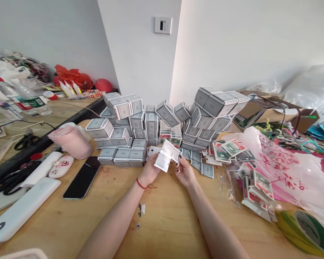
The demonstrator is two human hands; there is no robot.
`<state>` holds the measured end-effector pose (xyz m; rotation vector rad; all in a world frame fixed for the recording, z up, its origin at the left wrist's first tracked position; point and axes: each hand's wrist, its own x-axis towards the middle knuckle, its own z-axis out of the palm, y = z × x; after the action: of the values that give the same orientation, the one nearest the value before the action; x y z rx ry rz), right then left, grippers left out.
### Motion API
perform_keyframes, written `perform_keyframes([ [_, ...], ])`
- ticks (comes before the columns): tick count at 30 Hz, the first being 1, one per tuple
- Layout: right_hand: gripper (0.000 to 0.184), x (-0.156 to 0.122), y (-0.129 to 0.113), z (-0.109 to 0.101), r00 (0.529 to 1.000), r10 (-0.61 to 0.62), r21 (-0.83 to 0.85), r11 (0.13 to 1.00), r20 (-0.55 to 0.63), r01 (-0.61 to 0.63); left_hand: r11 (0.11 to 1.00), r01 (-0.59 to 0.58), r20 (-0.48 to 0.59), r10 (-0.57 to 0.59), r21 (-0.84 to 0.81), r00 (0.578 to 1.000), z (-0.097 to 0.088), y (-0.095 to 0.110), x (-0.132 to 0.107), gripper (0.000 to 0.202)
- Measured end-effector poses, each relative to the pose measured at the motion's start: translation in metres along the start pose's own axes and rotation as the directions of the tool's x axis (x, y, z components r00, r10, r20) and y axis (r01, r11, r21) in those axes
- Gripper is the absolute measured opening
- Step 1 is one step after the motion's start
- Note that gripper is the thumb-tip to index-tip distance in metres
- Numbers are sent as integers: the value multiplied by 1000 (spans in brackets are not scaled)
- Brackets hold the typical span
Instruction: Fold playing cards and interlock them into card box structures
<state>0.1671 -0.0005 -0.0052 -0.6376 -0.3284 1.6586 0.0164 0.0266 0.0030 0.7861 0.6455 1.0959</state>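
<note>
Both my hands are raised over the wooden table [167,219], holding one small grey-patterned card box [164,157] between them. My left hand [150,169], with a red string at the wrist, grips the box from the left. My right hand [184,169], nails painted dark, pinches its open flap at the right end. Just behind the box rises a heap of several like boxes [140,122]. Flat unfolded box blanks [202,166] lie right of my hands.
A black phone [82,177], a pink roll [70,141] and white devices [22,208] lie at the left. Bagged card packs [255,187], a pink printed bag [283,169] and green tape [307,226] lie at the right. A cardboard box [269,111] stands behind.
</note>
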Motion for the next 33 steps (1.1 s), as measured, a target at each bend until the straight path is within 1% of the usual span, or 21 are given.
perform_keyframes([
  [3,18,0,-3,1,999,-33,-15,999,-38,33,992,49,47,-44,-115,998,-1,-1,-1,18],
  [6,19,-1,-1,3,997,-63,-52,997,-47,61,984,82,84,-70,-156,994,-1,-1,-2,23],
  [8,18,-1,2,5,996,-77,-107,992,-46,72,986,76,74,-66,-148,995,-1,-2,-2,26],
  [11,17,-2,5,7,997,-75,-196,978,-24,69,988,43,32,-39,-148,999,-2,-4,0,22],
  [13,21,-2,7,8,998,-59,-245,968,4,58,988,21,10,-20,-153,1000,-3,-5,1,20],
  [15,25,-2,8,7,999,-29,-293,955,36,38,990,6,17,-4,-144,1000,-3,-6,3,19],
  [18,29,-2,10,7,997,12,-340,940,76,14,999,-20,52,22,-47,998,-3,-7,4,22],
  [21,29,-3,12,7,994,10,-322,946,108,25,997,-31,60,26,74,998,0,-6,1,13],
  [23,28,-3,12,9,993,-3,-301,953,116,38,988,-26,86,13,152,996,2,-4,-4,7],
  [25,27,-4,11,9,993,-18,-285,957,116,50,956,-45,170,-6,289,985,5,-1,-8,7],
  [29,25,-4,12,8,991,-40,-312,947,128,78,937,-109,258,20,333,966,11,3,-14,11],
  [31,27,-3,13,8,990,-54,-367,925,134,100,908,-143,235,51,393,971,12,2,-13,13],
  [33,28,-3,15,8,987,-68,-437,891,144,125,848,-186,161,121,496,980,11,0,-12,15],
])
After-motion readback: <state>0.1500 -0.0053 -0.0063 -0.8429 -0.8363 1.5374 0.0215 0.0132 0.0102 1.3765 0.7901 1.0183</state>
